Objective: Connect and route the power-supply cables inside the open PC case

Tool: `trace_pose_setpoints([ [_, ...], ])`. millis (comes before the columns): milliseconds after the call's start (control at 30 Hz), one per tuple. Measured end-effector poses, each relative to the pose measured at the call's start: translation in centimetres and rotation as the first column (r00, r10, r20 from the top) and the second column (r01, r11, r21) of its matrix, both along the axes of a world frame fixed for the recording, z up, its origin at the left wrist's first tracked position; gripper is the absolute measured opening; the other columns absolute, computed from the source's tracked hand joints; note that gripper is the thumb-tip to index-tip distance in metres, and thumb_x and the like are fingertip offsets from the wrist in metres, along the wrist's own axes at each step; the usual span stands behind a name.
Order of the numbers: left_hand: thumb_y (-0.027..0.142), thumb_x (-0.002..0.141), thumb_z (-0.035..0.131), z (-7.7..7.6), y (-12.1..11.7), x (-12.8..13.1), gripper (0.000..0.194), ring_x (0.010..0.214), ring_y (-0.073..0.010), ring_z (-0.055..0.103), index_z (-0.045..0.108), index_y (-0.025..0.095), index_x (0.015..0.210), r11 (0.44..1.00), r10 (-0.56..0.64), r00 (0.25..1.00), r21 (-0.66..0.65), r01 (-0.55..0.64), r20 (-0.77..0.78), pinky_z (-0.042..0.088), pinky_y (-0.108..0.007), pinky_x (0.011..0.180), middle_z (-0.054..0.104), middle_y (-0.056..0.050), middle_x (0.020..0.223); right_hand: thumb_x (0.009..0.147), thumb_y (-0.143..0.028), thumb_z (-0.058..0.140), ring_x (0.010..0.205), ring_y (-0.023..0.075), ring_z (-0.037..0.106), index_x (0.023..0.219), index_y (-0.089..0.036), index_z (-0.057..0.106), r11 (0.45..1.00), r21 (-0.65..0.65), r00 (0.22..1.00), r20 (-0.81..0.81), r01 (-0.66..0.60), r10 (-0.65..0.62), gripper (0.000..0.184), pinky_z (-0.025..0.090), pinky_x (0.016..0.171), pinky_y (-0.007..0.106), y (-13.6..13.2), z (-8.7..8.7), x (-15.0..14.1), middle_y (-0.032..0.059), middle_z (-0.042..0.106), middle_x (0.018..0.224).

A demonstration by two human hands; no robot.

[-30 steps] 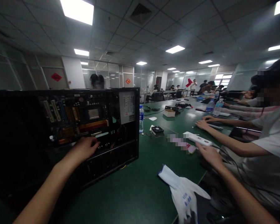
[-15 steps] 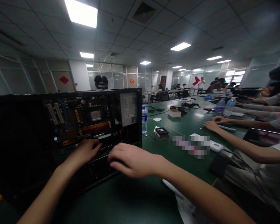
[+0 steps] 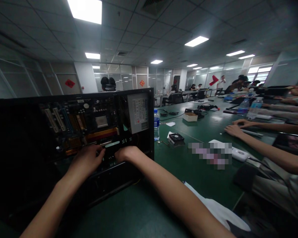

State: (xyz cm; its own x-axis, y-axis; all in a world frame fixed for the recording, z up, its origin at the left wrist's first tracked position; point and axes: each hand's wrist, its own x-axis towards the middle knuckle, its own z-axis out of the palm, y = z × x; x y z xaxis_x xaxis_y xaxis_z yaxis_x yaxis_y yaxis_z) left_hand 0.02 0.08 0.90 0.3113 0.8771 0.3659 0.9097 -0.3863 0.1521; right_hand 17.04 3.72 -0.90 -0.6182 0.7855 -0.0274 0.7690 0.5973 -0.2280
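An open black computer case [image 3: 129, 178] stands on the green table in front of me. Inside it are a motherboard [image 3: 106, 110] with slots and a bare square chip, and a silver power supply [image 3: 139, 114] at the upper right. My left hand [image 3: 88, 160] reaches in below the motherboard, fingers curled and thumb bent towards them; what it pinches, if anything, is hidden. Just to its right, my right hand [image 3: 126, 154] dips into the lower part of the case below the power supply. Its fingertips are out of sight.
Right of the case stand a water bottle [image 3: 156, 125] and a small fan cooler [image 3: 176, 138]. A white power strip [image 3: 238, 154], an open box [image 3: 190, 116] and a white glove [image 3: 213, 206] lie farther right. A co-worker's hands [image 3: 235, 129] rest on the table.
My right hand has come from beside the power strip, across the table, into the case. My left hand stays below the motherboard. The view has shifted slightly.
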Motion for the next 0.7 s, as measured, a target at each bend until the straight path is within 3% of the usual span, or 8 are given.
trace_pose_setpoints([
  [67, 0.045, 0.087, 0.042, -0.1, 0.1, 0.0, 0.037, 0.085, -0.0266, 0.067, 0.07, 0.021, 0.091, 1.0, -0.013, 1.0, -0.009, 0.013, 0.008, 0.044, -0.032, 0.071, 0.073, -0.01, 0.091, 0.07, -0.028, 0.073, 0.065, 0.0266, 0.068, 0.079, -0.01, 0.073, 0.998, -0.066, 0.995, 0.096, 0.001, 0.006, 0.02, 0.05, 0.052, 0.032, -0.4, 0.4, -0.1, 0.0177, 0.074, 0.081],
  [133, 0.044, 0.087, 0.042, -0.1, 0.3, 0.0, 0.037, 0.084, -0.0265, 0.067, 0.07, 0.021, 0.091, 0.999, -0.035, 0.999, -0.024, 0.035, 0.02, 0.044, -0.033, 0.071, 0.074, -0.009, 0.09, 0.076, -0.032, 0.068, 0.077, 0.0285, 0.069, 0.095, -0.009, 0.072, 0.999, -0.049, 0.992, 0.128, -0.008, 0.014, 0.03, 0.05, 0.057, 0.032, -0.9, 1.1, -0.4, 0.02, 0.073, 0.094],
  [267, 0.048, 0.09, 0.032, 0.4, 0.1, 0.2, 0.044, 0.081, -0.0245, 0.067, 0.067, 0.02, 0.087, 0.995, -0.093, 0.989, -0.033, 0.097, 0.111, 0.045, -0.031, 0.071, 0.073, -0.008, 0.087, 0.089, -0.029, 0.049, 0.084, 0.0275, 0.068, 0.101, -0.01, 0.069, 0.974, 0.226, 0.988, -0.155, 0.035, 0.001, 0.03, 0.047, 0.064, 0.032, -1.9, 2.1, -1.1, 0.0187, 0.072, 0.099],
  [367, 0.052, 0.09, 0.029, 1.1, -0.2, 0.4, 0.047, 0.081, -0.0235, 0.066, 0.064, 0.02, 0.093, 0.996, -0.085, 0.974, 0.003, 0.086, 0.209, 0.046, -0.031, 0.072, 0.072, -0.006, 0.088, 0.092, -0.024, 0.044, 0.082, 0.0229, 0.065, 0.092, -0.013, 0.068, 0.939, 0.308, 0.924, -0.381, 0.156, -0.028, 0.028, 0.043, 0.068, 0.029, -2.3, 2.4, -1.3, 0.0135, 0.072, 0.093],
  [433, 0.053, 0.09, 0.031, 1.5, -0.5, 0.6, 0.047, 0.086, -0.0236, 0.066, 0.063, 0.02, 0.1, 0.996, -0.092, 0.955, 0.045, 0.082, 0.282, 0.047, -0.031, 0.076, 0.071, -0.006, 0.094, 0.097, -0.028, 0.04, 0.078, 0.018, 0.063, 0.085, -0.015, 0.067, 0.938, 0.292, 0.851, -0.526, 0.185, -0.004, 0.032, 0.039, 0.069, 0.027, -2.6, 2.6, -1.2, 0.0079, 0.071, 0.086],
  [533, 0.053, 0.092, 0.029, 1.8, -1.0, 0.6, 0.05, 0.089, -0.0234, 0.066, 0.062, 0.019, 0.105, 0.992, -0.119, 0.904, 0.085, 0.092, 0.411, 0.049, -0.033, 0.079, 0.071, -0.007, 0.098, 0.101, -0.039, 0.032, 0.073, 0.0132, 0.059, 0.078, -0.017, 0.062, 0.953, 0.235, 0.68, -0.732, 0.193, 0.042, 0.043, 0.037, 0.065, 0.023, -2.8, 2.8, -1.1, 0.002, 0.066, 0.078],
  [700, 0.058, 0.093, 0.027, 2.1, -2.1, 0.1, 0.055, 0.084, -0.0212, 0.066, 0.064, 0.017, 0.096, 0.98, -0.128, 0.726, 0.197, -0.011, 0.676, 0.052, -0.031, 0.072, 0.071, -0.007, 0.094, 0.095, -0.049, 0.041, 0.077, 0.0131, 0.057, 0.081, -0.021, 0.058, 0.973, 0.163, 0.391, -0.916, 0.166, 0.087, 0.036, 0.039, 0.069, 0.023, -3.2, 3.0, -0.8, -0.0023, 0.061, 0.077],
])
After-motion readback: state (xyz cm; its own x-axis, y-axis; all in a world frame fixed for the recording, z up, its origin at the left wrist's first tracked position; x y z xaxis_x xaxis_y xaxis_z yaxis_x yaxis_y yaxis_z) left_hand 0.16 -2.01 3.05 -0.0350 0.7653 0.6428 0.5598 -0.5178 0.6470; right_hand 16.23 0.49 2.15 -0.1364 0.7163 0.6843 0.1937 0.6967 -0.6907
